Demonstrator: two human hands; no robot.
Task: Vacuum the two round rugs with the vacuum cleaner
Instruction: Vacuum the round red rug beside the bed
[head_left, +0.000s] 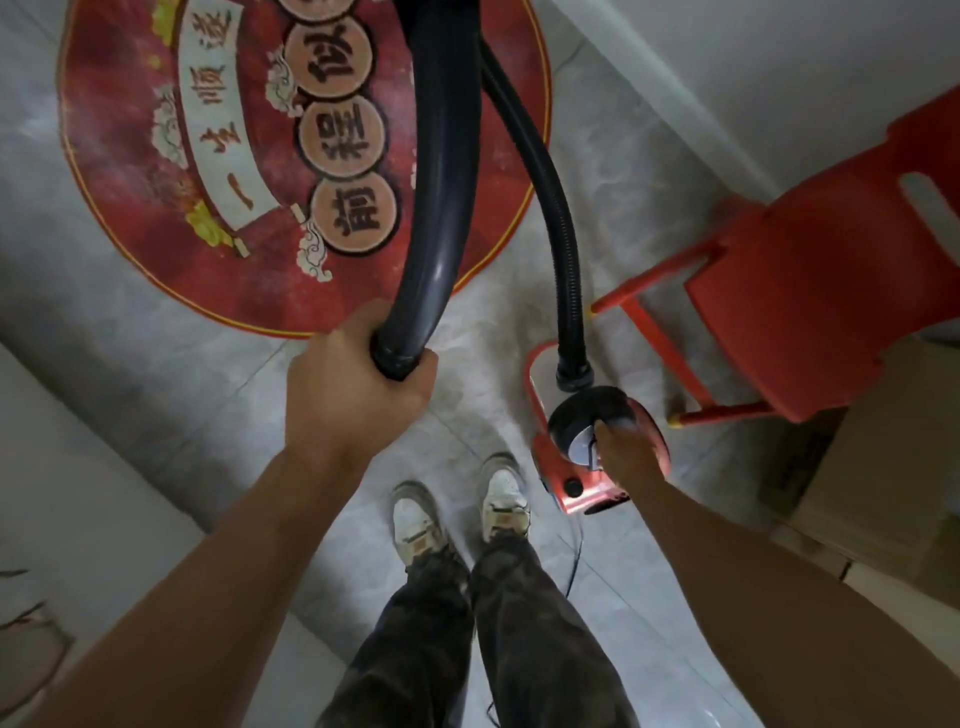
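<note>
The vacuum cleaner (597, 457) is small and red, with a black round top, and it sits on the grey tile floor (156, 374) just beside your right foot. Your right hand (626, 449) reaches down and rests on its top, with the fingers curled over the handle part there, though you cannot tell how tightly they grip. A black ribbed hose (550, 197) comes up from the front of the machine and bends away toward the top of the view. Your left hand (353, 395) is wrapped tight around the end of the thick black tube (441, 171), with the fingers closed all the way around it. The tube stretches out over the round red rug (130, 171), and its far end goes out of view. The rug lies flat on the floor in front of you, with white clouds, a pale banner and round circles with dark writing on it. Only this one rug shows. A red plastic chair (810, 291) stands to the right, near the machine. A brown cardboard box (883, 467) sits past the chair by the wall. Your two white shoes (457, 512) stand side by side on the tiles, below dark trousers.
</note>
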